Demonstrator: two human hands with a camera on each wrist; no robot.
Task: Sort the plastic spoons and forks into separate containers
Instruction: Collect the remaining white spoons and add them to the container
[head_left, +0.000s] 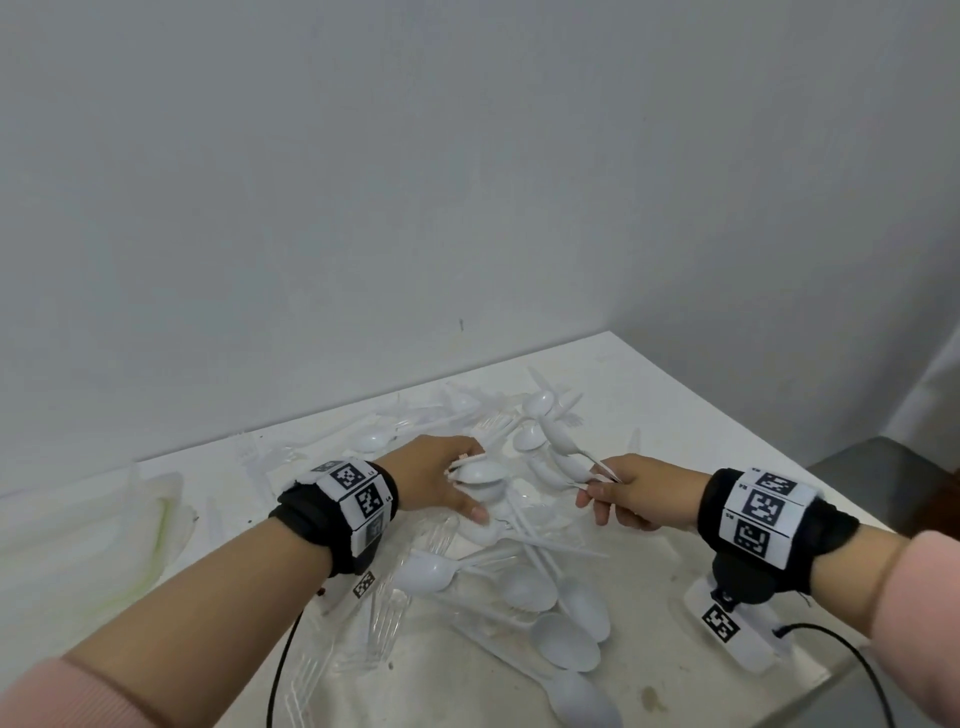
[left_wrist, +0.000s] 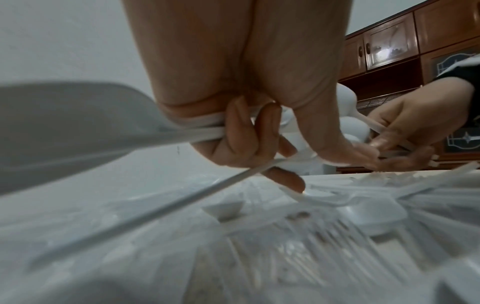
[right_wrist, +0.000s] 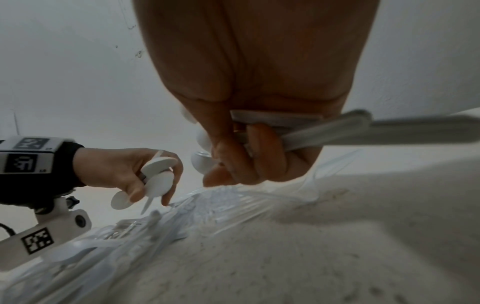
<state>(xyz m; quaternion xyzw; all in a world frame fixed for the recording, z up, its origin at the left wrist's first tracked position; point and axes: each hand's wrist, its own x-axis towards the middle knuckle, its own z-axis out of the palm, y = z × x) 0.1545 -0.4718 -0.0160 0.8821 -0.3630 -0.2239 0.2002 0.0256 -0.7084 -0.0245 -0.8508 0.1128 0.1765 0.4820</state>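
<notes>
White plastic spoons (head_left: 566, 608) and clear plastic forks (head_left: 384, 618) lie mixed in a pile on the white table (head_left: 675, 415). My left hand (head_left: 441, 478) hovers over the pile's middle and grips a few white spoons (head_left: 480, 475) by their handles (left_wrist: 205, 131), bowls fanned out (right_wrist: 155, 176). My right hand (head_left: 634, 493) is just to its right, fingers curled round a bundle of white spoons (head_left: 558, 441) whose bowls point up and away; their handles (right_wrist: 324, 131) pass through the fist.
A white, shallow container (head_left: 88, 535) sits at the table's left edge. Grey walls close the back and right. The table's right edge drops off beside a grey surface (head_left: 878, 462). Cables (head_left: 852, 654) trail from both wrist cameras.
</notes>
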